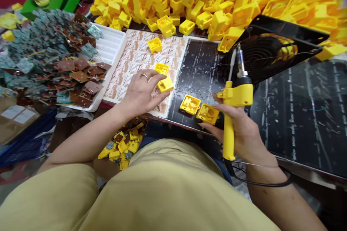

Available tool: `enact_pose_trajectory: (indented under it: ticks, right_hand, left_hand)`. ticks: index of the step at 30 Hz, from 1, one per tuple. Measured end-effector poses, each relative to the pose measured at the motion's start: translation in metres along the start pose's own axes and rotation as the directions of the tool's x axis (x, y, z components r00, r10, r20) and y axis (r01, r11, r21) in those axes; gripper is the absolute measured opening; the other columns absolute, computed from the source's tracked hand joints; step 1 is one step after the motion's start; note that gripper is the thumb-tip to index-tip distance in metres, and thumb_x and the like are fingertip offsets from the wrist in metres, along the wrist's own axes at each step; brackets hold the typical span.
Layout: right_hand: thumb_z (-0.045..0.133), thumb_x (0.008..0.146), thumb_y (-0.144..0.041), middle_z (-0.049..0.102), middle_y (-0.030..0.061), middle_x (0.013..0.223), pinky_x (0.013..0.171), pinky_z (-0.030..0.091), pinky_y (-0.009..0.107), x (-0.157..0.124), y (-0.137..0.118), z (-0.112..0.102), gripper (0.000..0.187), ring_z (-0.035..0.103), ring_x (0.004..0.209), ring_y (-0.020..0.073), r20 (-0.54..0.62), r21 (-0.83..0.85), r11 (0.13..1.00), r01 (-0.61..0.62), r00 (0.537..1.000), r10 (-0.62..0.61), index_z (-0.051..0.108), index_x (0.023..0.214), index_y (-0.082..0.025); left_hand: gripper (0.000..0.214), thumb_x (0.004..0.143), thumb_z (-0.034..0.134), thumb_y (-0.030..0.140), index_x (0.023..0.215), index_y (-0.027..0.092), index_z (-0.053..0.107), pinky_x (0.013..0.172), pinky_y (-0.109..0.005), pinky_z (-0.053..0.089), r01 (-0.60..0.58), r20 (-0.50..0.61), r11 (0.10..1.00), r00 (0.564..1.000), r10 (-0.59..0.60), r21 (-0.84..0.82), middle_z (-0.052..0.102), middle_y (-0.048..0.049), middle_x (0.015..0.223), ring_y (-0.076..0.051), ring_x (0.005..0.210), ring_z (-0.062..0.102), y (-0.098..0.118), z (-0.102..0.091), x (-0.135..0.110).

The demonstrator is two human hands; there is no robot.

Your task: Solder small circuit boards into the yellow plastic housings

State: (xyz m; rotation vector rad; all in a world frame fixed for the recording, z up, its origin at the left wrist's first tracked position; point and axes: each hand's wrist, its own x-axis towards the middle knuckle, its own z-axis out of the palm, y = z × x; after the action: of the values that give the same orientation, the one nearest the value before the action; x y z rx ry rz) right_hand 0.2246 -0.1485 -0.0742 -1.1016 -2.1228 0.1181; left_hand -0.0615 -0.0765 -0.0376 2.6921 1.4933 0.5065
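Observation:
My left hand [142, 92] pinches a small yellow plastic housing [165, 85] on the printed sheet [135, 52]; another open housing [161, 68] lies just behind it. My right hand [238, 130] is wrapped round the yellow handle of a soldering gun [235, 97], tip pointing up and away. Its fingertips also touch a yellow housing [208, 113] on the black mat [200, 65]. A second housing [190, 104] lies beside that one, to its left.
A big heap of yellow housings [217, 0] fills the back. A white tray [111, 48] piled with small circuit boards [54, 57] stands at the left. A black fan [268, 50] leans behind the gun. A bin of finished yellow parts [123, 146] sits below the table edge.

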Motion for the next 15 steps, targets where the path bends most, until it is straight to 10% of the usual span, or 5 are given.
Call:
enact_pose_trajectory:
  ticks: [11, 15]
  right_hand:
    - [0.069, 0.088, -0.023, 0.068, 0.0030, 0.091, 0.068, 0.054, 0.030, 0.021, -0.002, 0.021, 0.043, 0.065, 0.073, 0.0173, -0.003, -0.097, 0.989, 0.113, 0.994, -0.114, 0.050, 0.126, -0.022]
    - [0.070, 0.088, -0.021, 0.069, 0.0057, 0.098, 0.075, 0.055, 0.030, 0.014, 0.003, 0.015, 0.044, 0.067, 0.082, 0.0180, 0.008, -0.107, 0.990, 0.096, 0.995, -0.096, 0.050, 0.126, -0.019]
  left_hand:
    - [0.039, 0.093, 0.050, 0.044, 0.116, 0.016, 0.065, 0.095, -0.036, 0.050, -0.034, 0.019, 0.972, 0.999, 0.039, -0.233, 0.063, -0.0135, 0.123, -0.023, 0.109, 0.063, 0.001, 0.010, 0.023]
    - [0.047, 0.104, 0.029, 0.042, 0.103, 0.015, 0.067, 0.078, -0.029, 0.051, 0.051, 0.295, 0.960, 0.955, 0.034, -0.275, 0.072, -0.0068, 0.095, -0.018, 0.088, 0.069, 0.017, 0.000, 0.043]
